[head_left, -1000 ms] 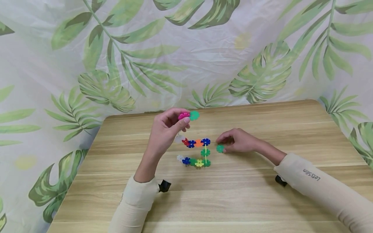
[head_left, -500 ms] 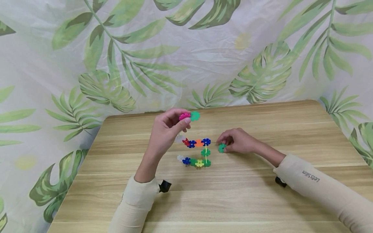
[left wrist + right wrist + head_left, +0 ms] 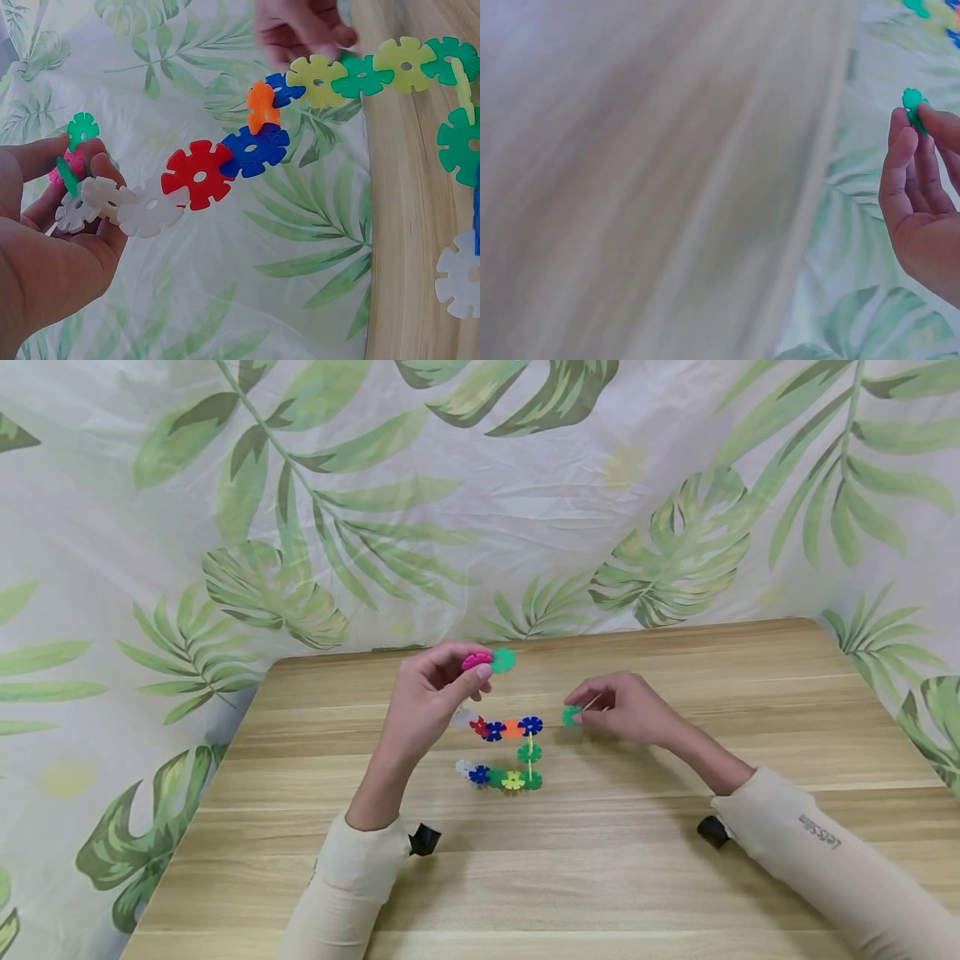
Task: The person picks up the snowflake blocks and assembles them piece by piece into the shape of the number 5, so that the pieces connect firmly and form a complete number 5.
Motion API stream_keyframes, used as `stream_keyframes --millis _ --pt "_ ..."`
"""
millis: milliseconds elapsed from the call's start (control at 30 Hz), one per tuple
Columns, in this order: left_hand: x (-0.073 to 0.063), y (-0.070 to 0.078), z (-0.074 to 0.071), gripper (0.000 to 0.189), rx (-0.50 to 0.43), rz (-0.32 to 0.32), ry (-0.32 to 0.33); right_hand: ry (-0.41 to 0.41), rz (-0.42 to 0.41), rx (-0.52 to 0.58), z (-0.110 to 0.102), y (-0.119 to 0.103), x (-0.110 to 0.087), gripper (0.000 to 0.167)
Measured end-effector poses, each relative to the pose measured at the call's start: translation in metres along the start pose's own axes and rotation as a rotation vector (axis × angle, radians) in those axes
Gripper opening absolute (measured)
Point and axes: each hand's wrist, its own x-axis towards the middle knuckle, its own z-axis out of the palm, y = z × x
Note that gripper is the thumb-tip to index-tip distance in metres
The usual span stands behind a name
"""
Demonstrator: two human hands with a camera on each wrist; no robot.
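My left hand (image 3: 429,693) pinches a pink snowflake disc (image 3: 477,662), with a green disc (image 3: 504,660) slotted onto its right side. In the left wrist view, white discs (image 3: 151,214) lie against that hand's fingers. From there a linked chain runs on through a red disc (image 3: 198,175), blue, orange, yellow and green ones. The head view shows this chain bent in a squared-off curve below the left hand, with a yellow disc (image 3: 513,780) along its near side. To the right, my right hand (image 3: 633,710) pinches a single green snowflake disc (image 3: 572,717) between thumb and fingers, apart from the chain.
A wood-grain table (image 3: 570,877) lies beneath both hands. Behind it hangs a leaf-patterned cloth (image 3: 525,518), close along the back edge. Black wrist cameras, one of them a small black block (image 3: 426,840), stick out beside the sleeves.
The right hand has moved up and away toward the back of the table with its green disc, which has turned in the fingers. The left hand and the chain have hardly moved.
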Motion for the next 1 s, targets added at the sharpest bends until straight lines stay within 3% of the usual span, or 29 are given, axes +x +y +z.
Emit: stream_keyframes --millis 367,767,1000 --pt "-0.001 0.002 0.0 0.017 -0.002 -0.032 0.004 0.149 0.013 0.222 -0.011 -0.043 -0.009 0.024" --pt "-0.002 0.0 0.001 0.016 -0.012 -0.025 -0.001 0.235 -0.157 0.316 -0.01 -0.079 -0.012 0.024" --pt "-0.002 0.001 0.002 0.017 -0.007 -0.027 -0.004 0.273 -0.166 0.33 -0.007 -0.09 -0.011 0.025"
